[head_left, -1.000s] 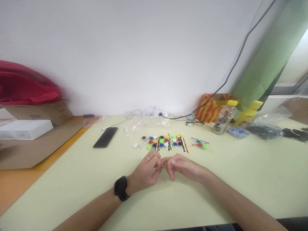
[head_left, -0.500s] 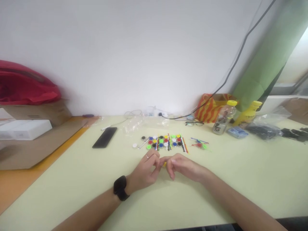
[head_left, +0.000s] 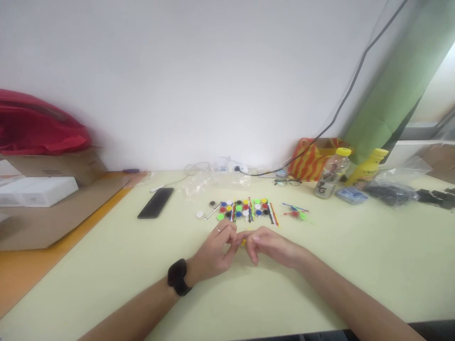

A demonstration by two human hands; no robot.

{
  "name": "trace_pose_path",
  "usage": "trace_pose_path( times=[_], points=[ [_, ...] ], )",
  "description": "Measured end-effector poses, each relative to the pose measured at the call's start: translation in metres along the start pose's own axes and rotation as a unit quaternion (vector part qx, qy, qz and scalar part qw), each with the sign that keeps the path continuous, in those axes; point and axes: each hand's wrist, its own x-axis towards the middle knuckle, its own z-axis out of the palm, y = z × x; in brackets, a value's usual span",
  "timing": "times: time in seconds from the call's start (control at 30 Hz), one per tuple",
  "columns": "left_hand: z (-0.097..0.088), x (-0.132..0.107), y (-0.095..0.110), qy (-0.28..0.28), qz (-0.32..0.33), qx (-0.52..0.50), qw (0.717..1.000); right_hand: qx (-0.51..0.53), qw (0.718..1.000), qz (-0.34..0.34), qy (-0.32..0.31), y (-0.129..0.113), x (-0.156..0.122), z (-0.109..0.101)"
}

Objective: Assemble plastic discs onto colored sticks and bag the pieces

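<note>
My left hand [head_left: 213,251], with a ring and a black wristband, and my right hand [head_left: 272,246] meet fingertip to fingertip on the pale yellow table [head_left: 320,265]. Between the fingertips sits a small yellow piece [head_left: 243,243], mostly hidden; both hands pinch it. Just beyond the hands lies a cluster of small coloured round caps and thin coloured sticks [head_left: 243,210]. To its right lie a few more sticks with red and green pieces [head_left: 295,211].
A black phone [head_left: 155,202] lies left of the caps. Glasses [head_left: 287,182], a clear bottle [head_left: 329,180], a yellow bottle [head_left: 368,168], a striped bag [head_left: 311,158] and plastic bags stand at the back right. Cardboard and a white box [head_left: 39,191] lie at left.
</note>
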Motion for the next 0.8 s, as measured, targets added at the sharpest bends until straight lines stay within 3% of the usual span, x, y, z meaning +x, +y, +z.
trace_pose_path(
  times=[0.17, 0.63, 0.73, 0.8],
  points=[
    [0.001, -0.001, 0.0, -0.019, 0.004, -0.015, 1.0, -0.002, 1.0, -0.004, -0.005, 0.0, 0.0, 0.0],
    [0.001, 0.0, -0.001, 0.001, 0.028, 0.019, 0.999, -0.005, 1.0, -0.004, 0.001, 0.0, 0.001, 0.001],
    [-0.004, 0.003, -0.001, 0.017, 0.014, 0.051, 0.998, -0.062, 0.994, -0.036, 0.078, 0.002, 0.003, 0.003],
    [-0.01, 0.007, -0.003, 0.043, -0.01, 0.08, 0.996, -0.171, 0.969, -0.064, 0.164, 0.005, 0.004, 0.003]
  ],
)
